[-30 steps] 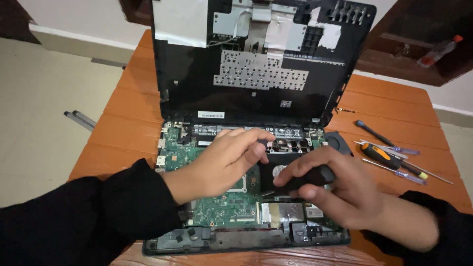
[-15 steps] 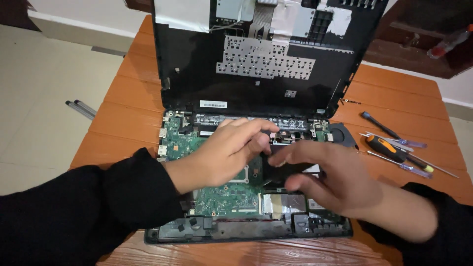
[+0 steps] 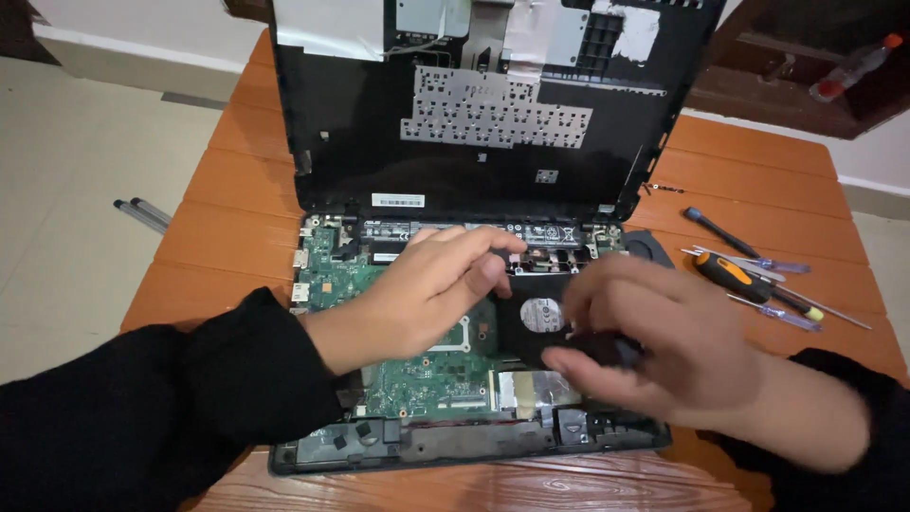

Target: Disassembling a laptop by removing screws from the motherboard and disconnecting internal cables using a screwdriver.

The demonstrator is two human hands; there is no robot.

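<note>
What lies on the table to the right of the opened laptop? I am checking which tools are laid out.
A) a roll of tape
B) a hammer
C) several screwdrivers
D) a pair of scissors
C: several screwdrivers, one with an orange and black handle, lie on the wooden table right of the opened laptop, beyond the right hand.

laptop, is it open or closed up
Open. The laptop has its keyboard cover tipped up at the back, baring the green board, with both hands inside.
</note>
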